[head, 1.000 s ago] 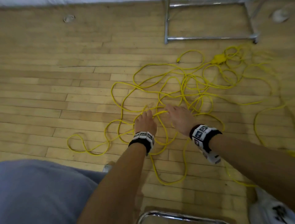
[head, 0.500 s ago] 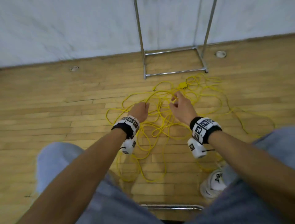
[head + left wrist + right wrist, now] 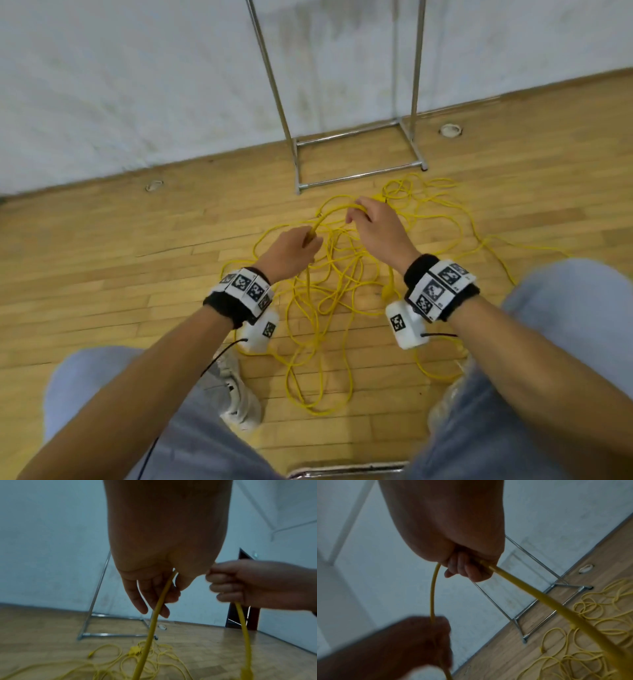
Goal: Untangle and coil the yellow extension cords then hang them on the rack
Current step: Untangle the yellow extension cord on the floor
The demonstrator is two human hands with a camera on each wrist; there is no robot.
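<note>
Yellow extension cords (image 3: pixel 342 284) lie in a loose tangle on the wooden floor in front of me. One strand (image 3: pixel 334 208) arches in the air between my two hands. My left hand (image 3: pixel 291 250) holds it between thumb and fingers, and the strand (image 3: pixel 150 628) drops from that hand to the floor. My right hand (image 3: pixel 373 226) is closed in a fist round the same strand (image 3: pixel 539 597), slightly higher and further forward. A chrome rack (image 3: pixel 356 176) stands against the white wall just beyond the tangle; only its legs and base show.
Two round floor fittings (image 3: pixel 450 130) (image 3: pixel 154 186) sit near the wall. My knees in grey trousers and a white shoe (image 3: pixel 236 394) flank the near loops of cord. A chrome bar (image 3: pixel 346 469) runs along the bottom edge.
Both hands were down at the tangle on the floor a second ago. They have risen with a strand held between them, and the view has lifted to show the wall and rack.
</note>
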